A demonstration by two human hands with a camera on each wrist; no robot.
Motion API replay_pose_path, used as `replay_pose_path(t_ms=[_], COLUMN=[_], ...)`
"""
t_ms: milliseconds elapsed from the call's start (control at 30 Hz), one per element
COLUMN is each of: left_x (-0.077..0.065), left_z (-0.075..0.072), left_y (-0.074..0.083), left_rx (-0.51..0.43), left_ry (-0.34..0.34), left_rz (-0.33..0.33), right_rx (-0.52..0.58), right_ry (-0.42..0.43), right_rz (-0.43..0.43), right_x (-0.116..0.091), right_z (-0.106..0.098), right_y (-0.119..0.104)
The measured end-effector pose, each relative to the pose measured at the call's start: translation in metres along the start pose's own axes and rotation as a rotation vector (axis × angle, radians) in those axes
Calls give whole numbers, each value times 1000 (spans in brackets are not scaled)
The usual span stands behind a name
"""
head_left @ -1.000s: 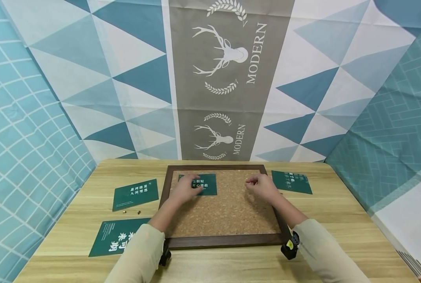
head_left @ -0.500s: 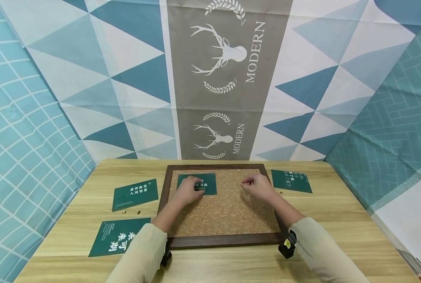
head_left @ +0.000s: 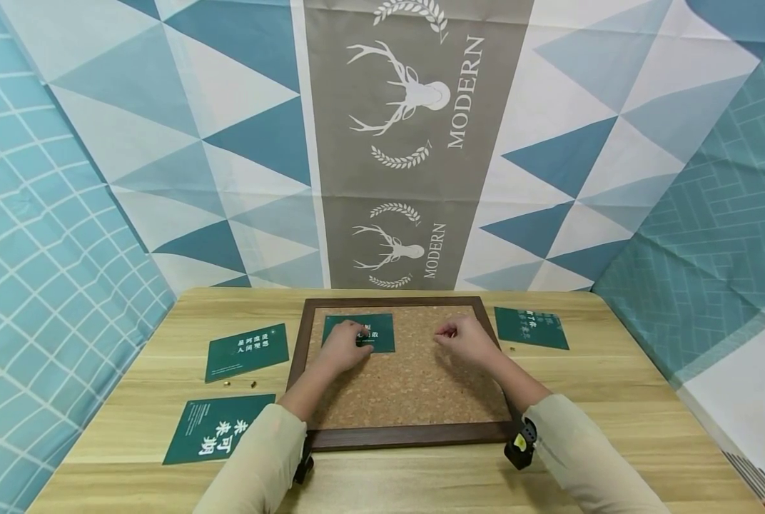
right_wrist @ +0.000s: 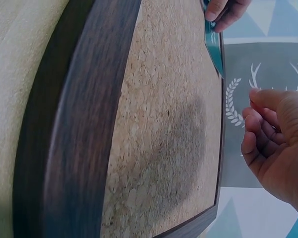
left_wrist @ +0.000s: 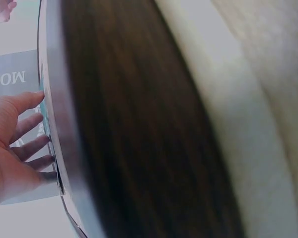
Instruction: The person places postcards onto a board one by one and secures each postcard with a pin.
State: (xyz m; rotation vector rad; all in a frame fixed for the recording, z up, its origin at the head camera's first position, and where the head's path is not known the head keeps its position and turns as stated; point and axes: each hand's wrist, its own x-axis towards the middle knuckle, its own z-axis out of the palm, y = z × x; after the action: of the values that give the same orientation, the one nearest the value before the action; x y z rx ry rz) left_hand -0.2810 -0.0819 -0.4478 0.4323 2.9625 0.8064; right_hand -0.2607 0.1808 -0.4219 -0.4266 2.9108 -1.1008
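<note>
A green card with white writing [head_left: 383,334] lies on the upper left of a cork board [head_left: 408,392] with a dark wooden frame [head_left: 414,435]. My left hand [head_left: 344,347] rests on that card, and its fingers spread out straight in the left wrist view, tips right at the card's surface. Over the board's upper right is my right hand [head_left: 466,341], its thumb and forefinger tips together. From the right wrist view this hand [right_wrist: 278,134] stands off the cork, the other fingers curled; I cannot tell whether something small sits between the fingertips.
Left of the board lie two more green cards, an upper one [head_left: 247,351] and a lower one [head_left: 205,428] partly under my left sleeve. Between them are two small brass-coloured pieces [head_left: 227,384]. Another green card [head_left: 532,328] lies right of the board, with a tiny piece [head_left: 512,349] below it.
My right hand has shifted a little left over the board with its fingertips together. My left hand has moved slightly and settled lower on the card.
</note>
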Motion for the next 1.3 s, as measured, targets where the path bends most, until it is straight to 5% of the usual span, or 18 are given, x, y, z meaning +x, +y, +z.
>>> replay_pose_path(t_ms=[433,1300], left_x=[0,0], left_z=[0,1], left_y=[-2,-1], left_rx=[-10,-4], left_ry=[-18,-17], left_rz=[1,-25], right_rx=[-55,-40], right_ry=[-13,-174], right_rz=[-21,-23], right_x=[4,22], right_z=[10,41], right_y=[-7,-32])
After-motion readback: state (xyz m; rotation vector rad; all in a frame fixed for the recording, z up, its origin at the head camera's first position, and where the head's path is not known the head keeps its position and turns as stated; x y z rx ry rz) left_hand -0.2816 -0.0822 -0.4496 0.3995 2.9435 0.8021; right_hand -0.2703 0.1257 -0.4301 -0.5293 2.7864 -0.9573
